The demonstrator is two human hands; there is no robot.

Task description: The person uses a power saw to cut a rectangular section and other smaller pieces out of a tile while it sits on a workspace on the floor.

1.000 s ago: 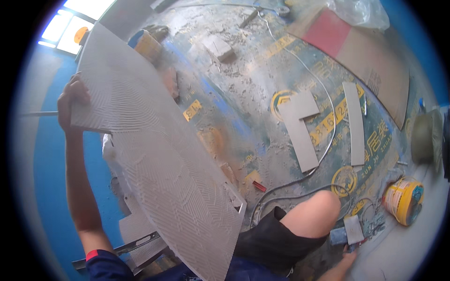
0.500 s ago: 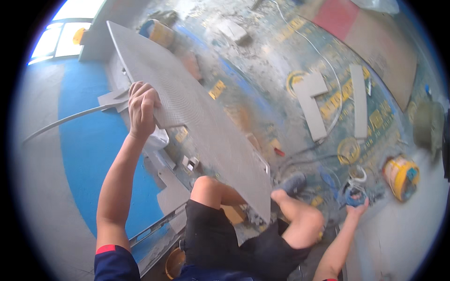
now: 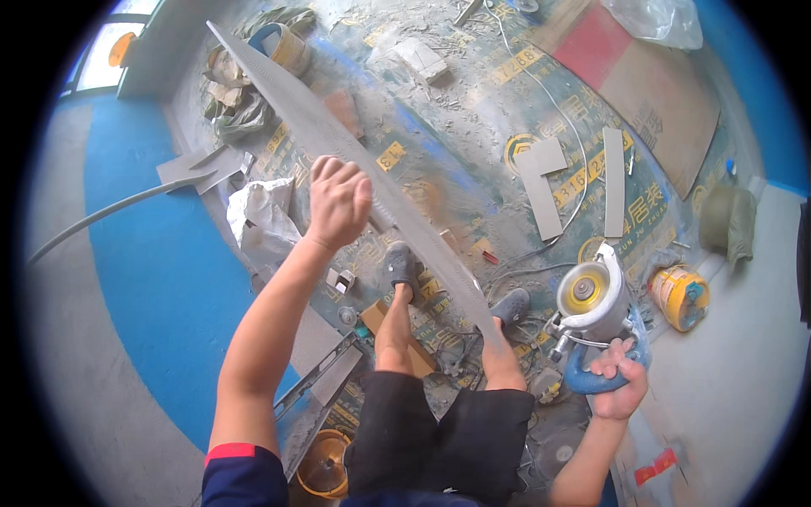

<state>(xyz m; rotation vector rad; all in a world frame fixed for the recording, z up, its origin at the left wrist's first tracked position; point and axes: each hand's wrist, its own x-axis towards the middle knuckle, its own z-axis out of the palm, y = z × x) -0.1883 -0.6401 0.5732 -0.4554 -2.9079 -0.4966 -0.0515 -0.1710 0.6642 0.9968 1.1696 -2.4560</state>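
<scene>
My left hand is closed on the edge of a large thin grey tile, which stands steeply tilted, almost edge-on. Its upper corner points to the far left and its lower end reaches down beside my right lower leg. At the right, my right hand wraps round the blue loop handle of a handheld tile cutter. The cutter's round disc with a yellow centre faces up, inside a pale metal guard. Tile and cutter are apart. From this view I cannot tell whether the disc spins.
Cut tile strips and an L-shaped piece lie on the dusty printed floor sheet. A white cable crosses it. An orange-yellow bucket stands right, a round orange container near my left leg. A metal rail lies left of my legs.
My left hand has moved right with the tile, which has turned more edge-on. My right hand has raised the tile cutter, its disc now facing up. My left foot now shows beneath the tile.
</scene>
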